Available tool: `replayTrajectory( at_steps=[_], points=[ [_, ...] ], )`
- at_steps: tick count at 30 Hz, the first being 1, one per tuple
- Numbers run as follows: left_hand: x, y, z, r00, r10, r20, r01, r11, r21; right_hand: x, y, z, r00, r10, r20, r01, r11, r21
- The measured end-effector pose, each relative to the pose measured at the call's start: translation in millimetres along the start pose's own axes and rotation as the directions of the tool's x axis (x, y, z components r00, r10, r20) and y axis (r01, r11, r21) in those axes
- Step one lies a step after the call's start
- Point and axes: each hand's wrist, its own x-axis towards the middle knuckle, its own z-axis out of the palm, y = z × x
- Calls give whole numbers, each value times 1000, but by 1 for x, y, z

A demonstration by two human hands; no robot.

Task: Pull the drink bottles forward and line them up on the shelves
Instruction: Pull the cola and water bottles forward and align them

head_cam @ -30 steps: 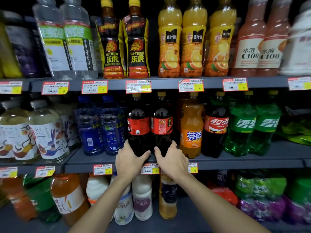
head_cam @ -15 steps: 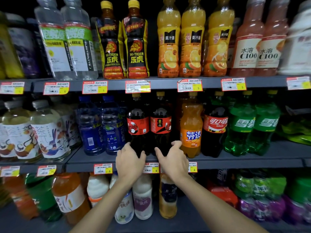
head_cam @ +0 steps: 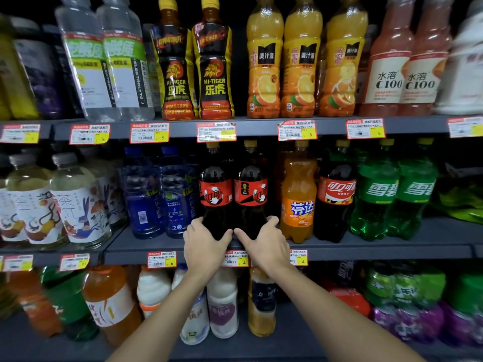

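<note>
Presently, head view: my left hand (head_cam: 206,246) grips the left cola bottle (head_cam: 215,197) low, my right hand (head_cam: 265,244) the right cola bottle (head_cam: 251,194), both on the middle shelf (head_cam: 379,250); a jerked low pull could topple them onto the orange soda bottle (head_cam: 298,199) at 3 o'clock.

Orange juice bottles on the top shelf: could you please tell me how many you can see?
3, side by side at the front of the top shelf: left bottle, middle bottle, right bottle. More may stand hidden behind them.
</note>
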Motion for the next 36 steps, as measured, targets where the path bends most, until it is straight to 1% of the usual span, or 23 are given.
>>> replayTrajectory(
  at_steps=[2,5,7,9,11,13,15,18,22,26,29,32,34,36],
  points=[
    [7,-9,-4,999,28,47,-27,999,-35,2,3,0,1000,-26,0,26,1000,-10],
    [13,-15,-7,982,99,162,-76,987,-142,7,4,-3,999,-38,26,39,999,-23],
    [13,-13,-7,983,104,154,-81,985,-153,7,1,-3,1000,-26,12,26,1000,14],
    [10,-9,-5,991,77,106,-60,985,-163,4,-4,-4,1000,16,-21,-16,999,47],
    [7,-7,-2,997,49,62,-39,988,-150,3,-8,-3,997,67,-49,-64,996,68],
    [6,-7,0,998,41,43,-36,992,-122,2,-9,-1,994,84,-69,-79,995,65],
    [10,-8,0,996,53,71,-44,991,-125,1,-7,1,996,69,-65,-67,997,38],
    [17,-10,-1,982,118,144,-94,982,-163,4,-3,0,999,35,-22,-35,999,-19],
    [20,-13,-2,977,129,169,-102,982,-160,5,-1,-4,999,33,6,-34,999,30],
    [25,-19,-5,971,135,199,-111,986,-127,-1,0,-3,999,39,-25,-38,998,56],
    [31,-29,-8,946,211,245,-196,977,-84,-2,4,-3,998,41,-46,-39,998,55],
    [38,-39,-14,929,223,297,-220,975,-43,-3,7,-3,999,31,-37,-31,1000,1],
    [41,-40,-15,924,230,306,-234,972,-24,-3,10,-4,1000,7,-16,-8,999,-49],
    [41,-40,-16,920,239,311,-241,970,-35,-1,13,-6,1000,-9,4,9,999,-52]
  ],
)
